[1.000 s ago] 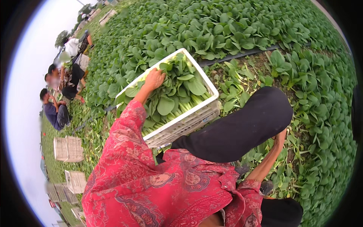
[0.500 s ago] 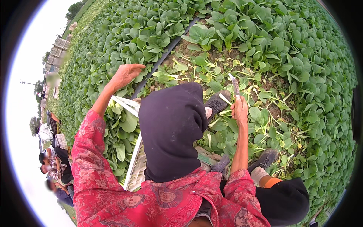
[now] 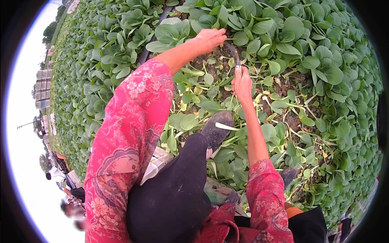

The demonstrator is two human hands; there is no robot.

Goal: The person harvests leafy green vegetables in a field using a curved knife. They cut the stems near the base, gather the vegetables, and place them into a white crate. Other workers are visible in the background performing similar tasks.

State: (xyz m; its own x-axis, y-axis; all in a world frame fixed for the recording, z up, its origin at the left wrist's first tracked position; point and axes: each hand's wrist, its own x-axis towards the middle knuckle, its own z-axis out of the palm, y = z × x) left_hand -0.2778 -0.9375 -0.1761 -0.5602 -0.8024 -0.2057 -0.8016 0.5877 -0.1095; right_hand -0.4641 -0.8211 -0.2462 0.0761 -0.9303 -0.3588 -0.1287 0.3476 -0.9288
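My left hand (image 3: 211, 39) reaches over to the standing bok choy (image 3: 212, 18) at the front of the uncut rows. Its fingers are drawn together against the plants, and whatever lies between them is hidden. Just below it, my right hand (image 3: 242, 84) grips a small sickle (image 3: 237, 60) by the handle. The sickle's dark curved blade points up toward the base of the plants, close to the left fingertips. Cut bok choy (image 3: 233, 158) lies in a heap beside my shoe (image 3: 217, 128).
Loose leaves and stalks litter the bare soil (image 3: 285, 87). A dark strip (image 3: 156, 32) runs along the bed at the left. Part of a white crate (image 3: 157, 162) shows beside my knee. Stacked crates (image 3: 43, 89) and other people (image 3: 73, 208) are far off to the left.
My left hand has swung right and forward from beside the crate to the standing plants. My right hand has carried the sickle forward and slightly left, and my body leans further ahead.
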